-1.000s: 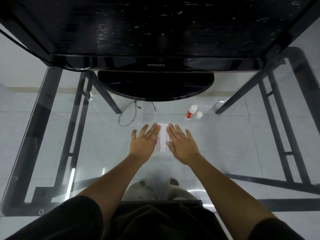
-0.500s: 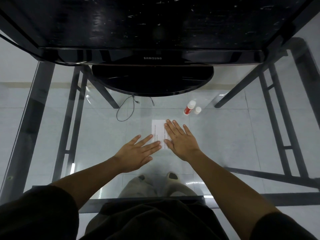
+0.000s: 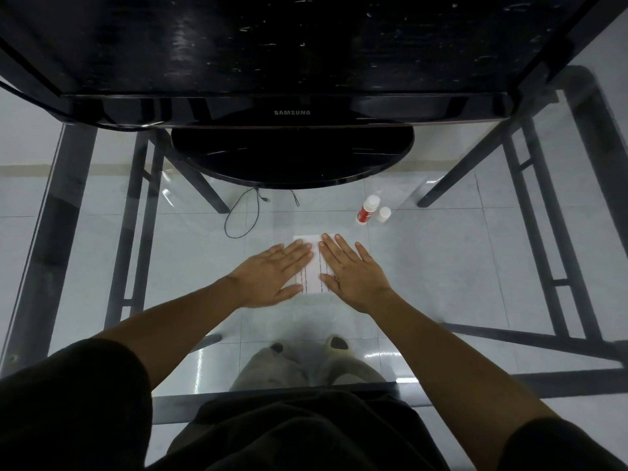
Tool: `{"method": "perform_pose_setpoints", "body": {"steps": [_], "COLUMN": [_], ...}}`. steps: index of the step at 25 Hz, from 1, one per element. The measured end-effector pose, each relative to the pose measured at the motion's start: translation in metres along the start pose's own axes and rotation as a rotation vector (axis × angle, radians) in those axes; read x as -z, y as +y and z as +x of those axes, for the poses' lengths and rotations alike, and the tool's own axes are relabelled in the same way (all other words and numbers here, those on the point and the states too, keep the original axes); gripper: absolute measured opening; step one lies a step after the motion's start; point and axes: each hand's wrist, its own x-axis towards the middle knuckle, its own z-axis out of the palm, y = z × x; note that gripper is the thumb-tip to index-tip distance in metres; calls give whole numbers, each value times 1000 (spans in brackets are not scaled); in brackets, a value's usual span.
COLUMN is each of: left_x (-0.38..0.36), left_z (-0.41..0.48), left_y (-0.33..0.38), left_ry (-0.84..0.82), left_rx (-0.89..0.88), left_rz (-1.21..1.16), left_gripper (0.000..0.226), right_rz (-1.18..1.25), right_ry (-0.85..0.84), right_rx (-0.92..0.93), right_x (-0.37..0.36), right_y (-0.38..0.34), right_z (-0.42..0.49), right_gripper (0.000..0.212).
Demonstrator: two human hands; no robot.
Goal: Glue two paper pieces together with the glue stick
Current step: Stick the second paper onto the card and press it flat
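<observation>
On glass table (image 3: 441, 266) I press paper (image 3: 312, 266) w/ both hands flat, left hand (image 3: 272, 273) & right hand (image 3: 353, 273); bonding step, next lift off & check

On the glass table (image 3: 441, 266) the paper (image 3: 311, 266) lies flat near the middle, in front of the person. The left hand (image 3: 272, 275) rests palm down on the paper's left part, the right hand (image 3: 353, 270) palm down on its right part; a strip of paper shows between them. Behind and to the right of the paper, apart from it, stands the glue stick (image 3: 366, 210), tilted, with its cap (image 3: 384, 214) just beside it on the right. Behind the paper sits the monitor's base (image 3: 292, 158), with the monitor (image 3: 292, 56) over it. A cable (image 3: 243, 215) loops left of the paper, behind the left hand.
</observation>
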Motion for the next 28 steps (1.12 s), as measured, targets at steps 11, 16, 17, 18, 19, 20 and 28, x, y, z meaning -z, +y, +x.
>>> {"method": "perform_pose_setpoints", "body": {"steps": [11,16,17,18,19,20,28], "left_x": [-25,-23,-22,-22,-22,-22,-25], "left_z": [-28,-30,-30,-29,-29,-29,-29], "left_y": [20,20,20,21,21,21,19], "left_ry": [12,38,36,33,29,26,37], "left_rx": [-69,-89,-88,-87,-85,-81,-84], "left_rz": [-23,-1,-7,-15,-25,-32,-17], "left_gripper": [58,58,58,58,58,58,58], "right_rz": [15,-39,-58,-70,-69,-50,48], "right_ry": [40,-16,-13,-4,6,17,65], "right_rx": [-21,94,68,22,-36,-90,-175], "right_x": [-3,-19,-19,-18,-17,-16,-18], "right_y": [-7,-19,-17,-14,-15,-19,-32], "right_z": [-15,-44,-46,-46,-45,-43,-32], "right_gripper": [64,58,58,58,57,58,58]}}
